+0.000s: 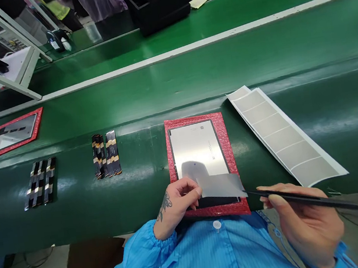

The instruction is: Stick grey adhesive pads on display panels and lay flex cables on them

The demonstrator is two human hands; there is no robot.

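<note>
A grey rectangular adhesive sheet [222, 186] is held over the lower part of a flat display panel [195, 143]. My left hand [181, 199] pinches the sheet's left end between thumb and fingers. In my right hand [309, 218] is a pair of black tweezers [309, 198], its tip at the sheet's right end. Under the panel lies a red bubble-wrap pad [228, 145]. The panel's back is silvery, with small printed codes near the top and right. Whether the sheet touches the panel, I cannot tell.
White liner sheets with grey stickers [284, 133] lie to the right. Bundles of dark flex strips [105, 154] and more strips [40, 183] lie left. Another panel [16, 130] on red wrap sits far left. Black trays [162, 6] stand behind a white rail [187, 46].
</note>
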